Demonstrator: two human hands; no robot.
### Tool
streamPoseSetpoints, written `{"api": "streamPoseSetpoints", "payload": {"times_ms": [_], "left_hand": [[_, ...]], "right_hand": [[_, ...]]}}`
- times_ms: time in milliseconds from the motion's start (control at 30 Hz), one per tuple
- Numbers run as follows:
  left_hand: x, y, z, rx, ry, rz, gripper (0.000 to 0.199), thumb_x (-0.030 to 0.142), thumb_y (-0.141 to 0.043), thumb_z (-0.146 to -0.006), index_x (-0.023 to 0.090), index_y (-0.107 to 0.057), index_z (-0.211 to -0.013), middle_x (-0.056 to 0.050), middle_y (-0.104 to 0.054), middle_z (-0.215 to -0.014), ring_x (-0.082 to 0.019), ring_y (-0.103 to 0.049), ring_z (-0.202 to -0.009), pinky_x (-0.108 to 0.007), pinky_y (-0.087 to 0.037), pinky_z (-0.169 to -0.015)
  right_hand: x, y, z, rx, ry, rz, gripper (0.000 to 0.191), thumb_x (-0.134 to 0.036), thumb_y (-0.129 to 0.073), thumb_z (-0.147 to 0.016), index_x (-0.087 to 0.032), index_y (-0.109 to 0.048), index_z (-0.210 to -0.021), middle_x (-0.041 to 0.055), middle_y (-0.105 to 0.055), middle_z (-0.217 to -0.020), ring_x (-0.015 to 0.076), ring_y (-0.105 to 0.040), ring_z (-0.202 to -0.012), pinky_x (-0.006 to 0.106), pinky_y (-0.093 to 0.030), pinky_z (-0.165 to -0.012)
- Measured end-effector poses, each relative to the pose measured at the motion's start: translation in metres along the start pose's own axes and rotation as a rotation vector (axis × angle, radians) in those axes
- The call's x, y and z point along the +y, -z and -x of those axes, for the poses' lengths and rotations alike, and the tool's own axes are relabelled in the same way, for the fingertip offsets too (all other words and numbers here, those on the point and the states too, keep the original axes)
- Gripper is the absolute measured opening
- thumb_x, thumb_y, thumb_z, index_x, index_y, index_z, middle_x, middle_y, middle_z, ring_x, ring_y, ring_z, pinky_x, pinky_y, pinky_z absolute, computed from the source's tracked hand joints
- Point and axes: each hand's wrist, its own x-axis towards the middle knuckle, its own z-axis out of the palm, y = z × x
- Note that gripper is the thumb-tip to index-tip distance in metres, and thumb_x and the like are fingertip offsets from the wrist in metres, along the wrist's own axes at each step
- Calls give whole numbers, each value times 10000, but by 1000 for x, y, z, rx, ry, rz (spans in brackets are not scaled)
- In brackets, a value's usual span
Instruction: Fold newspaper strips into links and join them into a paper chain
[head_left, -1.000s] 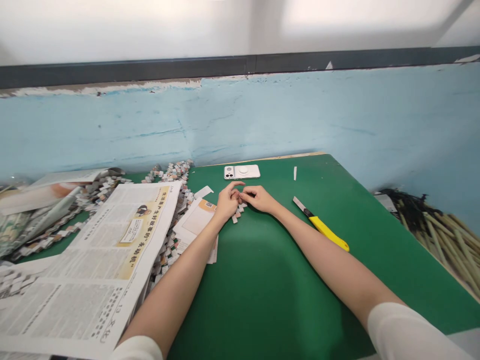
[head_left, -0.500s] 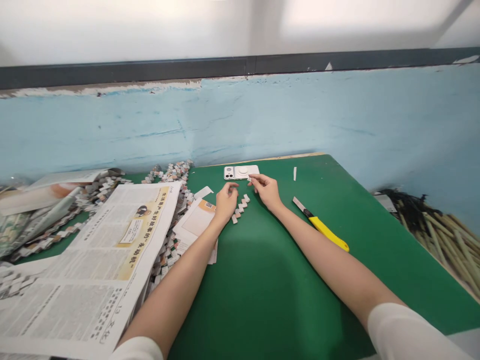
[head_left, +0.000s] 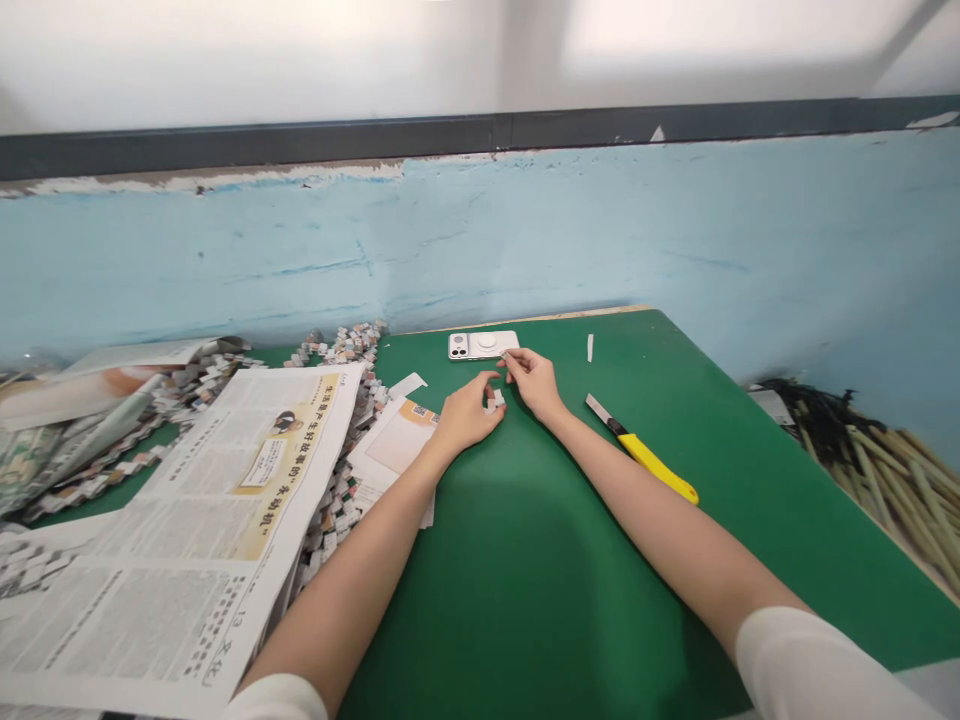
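Observation:
My left hand (head_left: 472, 408) curls around a short chain of folded paper (head_left: 496, 400), thumb and fingers closing on it near the table's middle. Most of the chain is hidden behind the hand. Just to the right, my right hand (head_left: 529, 380) is in a pinch, with a small folded bit of paper (head_left: 503, 357) at its fingertips. Right behind the hands lies a white phone (head_left: 484, 345) with a round disc on its back.
A yellow utility knife (head_left: 649, 460) and a paper strip (head_left: 590, 347) lie to the right on the green table (head_left: 525, 600). Newspapers (head_left: 187, 520), a card (head_left: 386, 445) and heaped paper chains (head_left: 352, 345) cover the left. Sticks (head_left: 900, 480) are piled beyond the right edge.
My left hand has moved right and turned, taking hold of the paper chain that lay on the table beside it. My right hand has barely moved, still pinching.

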Motion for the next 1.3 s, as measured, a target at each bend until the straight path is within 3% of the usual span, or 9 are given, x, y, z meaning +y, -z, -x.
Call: {"api": "streamPoseSetpoints", "payload": {"times_ms": [133,200,300,367,467,767,900,1100,1300], "left_hand": [[-7,-2,-4,35,56,170,399,303,-722,-844,255,-629,-1229,-4,-717,-863,-147,-580,-617,-260,-417,-612],[-10,-2,-7,54,116,334,333,349,-680,-885,226,-624,-1190,-16,-726,-856,-138,-608,-638,-242,-433,-606],[-12,1,-9,97,229,576,323,382,-638,-906,199,-601,-1169,-44,-746,-885,-134,-643,-663,-216,-455,-566],[-11,4,-10,112,297,661,337,389,-621,-910,196,-589,-1185,-53,-757,-919,-94,-571,-535,-196,-421,-477],[-11,7,-10,120,348,724,355,401,-623,-907,197,-586,-1195,-57,-755,-939,-55,-465,-419,-179,-340,-374],[-21,7,-15,267,342,900,330,370,-693,-854,208,-558,-1107,18,-642,-744,-83,-532,-453,-186,-349,-407],[-21,8,-17,312,350,923,297,310,-667,-848,220,-531,-1097,38,-623,-714,-82,-522,-441,-188,-346,-415],[-23,7,-18,301,362,933,294,338,-686,-844,217,-524,-1057,33,-622,-724,-85,-523,-442,-196,-345,-415],[-22,8,-18,257,339,948,256,299,-684,-849,213,-537,-1041,50,-579,-687,-66,-449,-388,-199,-285,-386]], "right_hand": [[0,-2,0,-12,-24,-52,492,-640,-684,-824,-209,-527,-1001,79,-753,-903,132,-589,-570,302,-511,-612],[0,-2,0,-18,-27,-72,472,-618,-688,-830,-222,-490,-994,61,-755,-882,125,-585,-551,286,-498,-590],[-1,-2,1,-23,-31,-92,436,-566,-696,-840,-221,-505,-1027,37,-754,-836,116,-562,-518,267,-475,-549],[-2,-2,1,-31,-28,-91,421,-530,-695,-849,-214,-546,-1085,22,-750,-803,113,-548,-501,261,-466,-531],[-3,-2,2,-50,-19,-92,423,-513,-694,-856,-211,-591,-1132,8,-742,-771,113,-544,-485,259,-464,-518],[-2,-1,0,-80,-8,-84,524,-620,-686,-864,-186,-624,-1151,30,-745,-765,117,-543,-488,265,-460,-516],[-1,-2,2,-118,-7,-78,501,-641,-696,-854,-185,-622,-1049,45,-749,-769,120,-560,-492,269,-471,-521],[-5,-2,5,-158,16,-76,468,-644,-704,-850,-205,-585,-958,28,-732,-728,128,-577,-495,269,-474,-518],[-11,-3,8,-170,17,-91,490,-622,-701,-866,-225,-582,-1127,3,-727,-723,126,-575,-475,255,-457,-502]]}}
